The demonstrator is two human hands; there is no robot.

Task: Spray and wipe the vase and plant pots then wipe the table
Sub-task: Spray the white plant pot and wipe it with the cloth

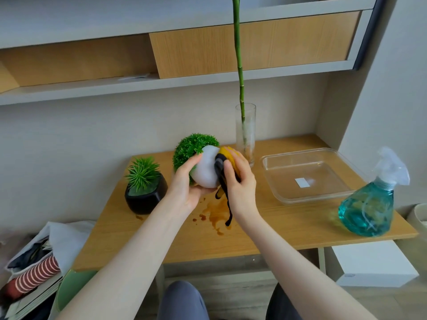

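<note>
My left hand holds a round white plant pot with a green bushy plant, tilted and lifted above the wooden table. My right hand presses a yellow and black cloth against the pot's right side, with dark strips of it hanging down. A black pot with a spiky green plant stands at the table's left. A tall glass vase with a long green stalk stands at the back. The teal spray bottle rests at the right edge.
Brown liquid stains spread over the table below my hands. A clear plastic tray lies at the right. Wooden shelves hang above. A bag with clothes and books sits at lower left, a white box at lower right.
</note>
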